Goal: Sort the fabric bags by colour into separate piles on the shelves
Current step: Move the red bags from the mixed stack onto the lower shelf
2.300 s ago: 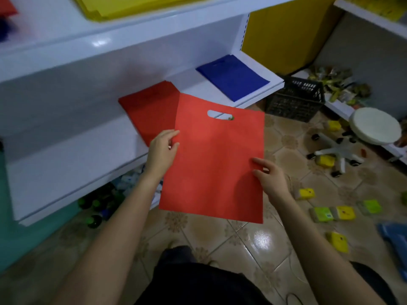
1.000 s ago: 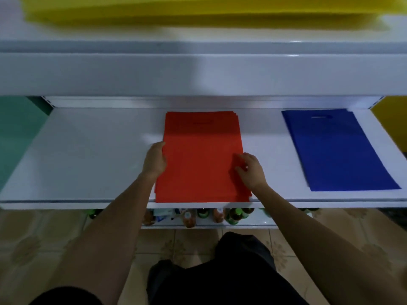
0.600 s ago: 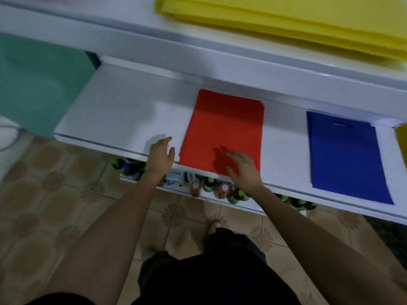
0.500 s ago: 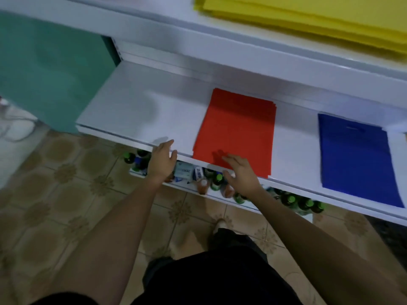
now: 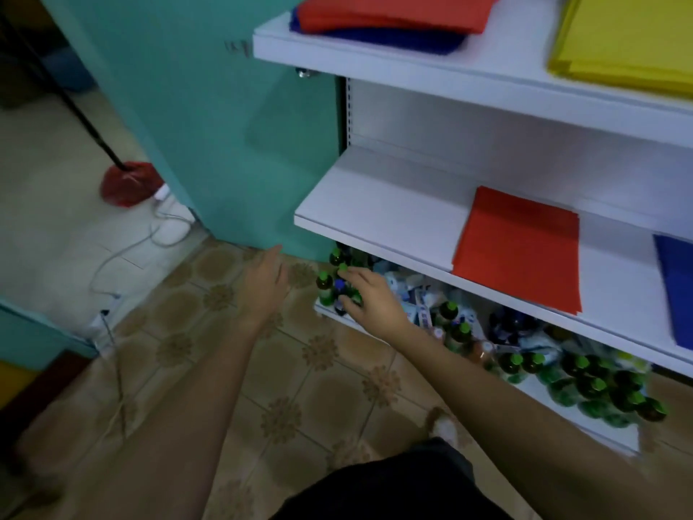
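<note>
A pile of red fabric bags (image 5: 519, 249) lies flat on the middle white shelf (image 5: 378, 204). A blue bag pile (image 5: 677, 290) sits to its right, cut off by the frame edge. On the upper shelf (image 5: 431, 65) a mixed heap of red bags (image 5: 393, 11) over blue bags (image 5: 405, 39) lies at the left, and a yellow pile (image 5: 622, 43) lies at the right. My left hand (image 5: 262, 283) and my right hand (image 5: 369, 298) hang below the middle shelf with relaxed fingers, holding nothing.
Several green-capped bottles (image 5: 585, 373) and packets crowd the bottom shelf. A teal panel (image 5: 210, 118) stands left of the shelves. A red mop head (image 5: 125, 183) and white cables (image 5: 123, 253) lie on the tiled floor at the left.
Both hands laid the red bag on the red pile, let go and dropped below the shelf edge. The view swung left, so the mixed heap on the upper shelf now shows.
</note>
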The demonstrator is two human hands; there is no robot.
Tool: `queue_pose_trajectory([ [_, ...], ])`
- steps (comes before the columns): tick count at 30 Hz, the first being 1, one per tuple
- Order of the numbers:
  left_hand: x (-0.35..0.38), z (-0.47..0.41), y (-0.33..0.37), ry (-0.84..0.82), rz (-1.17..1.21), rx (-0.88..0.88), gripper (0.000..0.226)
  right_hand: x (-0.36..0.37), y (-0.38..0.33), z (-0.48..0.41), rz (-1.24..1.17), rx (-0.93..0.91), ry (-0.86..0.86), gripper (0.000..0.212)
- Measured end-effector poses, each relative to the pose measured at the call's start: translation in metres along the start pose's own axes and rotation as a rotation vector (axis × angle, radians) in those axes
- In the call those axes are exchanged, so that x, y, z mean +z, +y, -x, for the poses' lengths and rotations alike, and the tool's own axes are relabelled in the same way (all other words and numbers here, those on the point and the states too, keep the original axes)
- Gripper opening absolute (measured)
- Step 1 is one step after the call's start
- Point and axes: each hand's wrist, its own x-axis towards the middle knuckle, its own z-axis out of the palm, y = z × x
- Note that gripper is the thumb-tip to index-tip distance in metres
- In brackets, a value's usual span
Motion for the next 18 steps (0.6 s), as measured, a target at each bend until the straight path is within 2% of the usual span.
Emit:
queue_pose_trajectory([
  [4, -0.050, -0.036, -0.005, 0.127, 0.018, 0.026, 0.036, -0.012, -0.054, -0.039, -0.051, -0.115, 0.066, 0.044],
  [9, -0.098, -0.110, 0.025, 0.249, 0.009, 0.162, 0.037, -0.069, -0.094, -0.092, -0.055, -0.206, 0.225, 0.042],
  [13, -0.124, -0.175, 0.070, 0.330, 0.012, 0.313, 0.041, -0.130, -0.104, -0.139, -0.057, -0.260, 0.372, 0.041],
  [18, -0.135, -0.264, 0.125, 0.360, 0.023, 0.414, 0.035, -0.207, -0.089, -0.195, -0.069, -0.270, 0.604, 0.041],
])
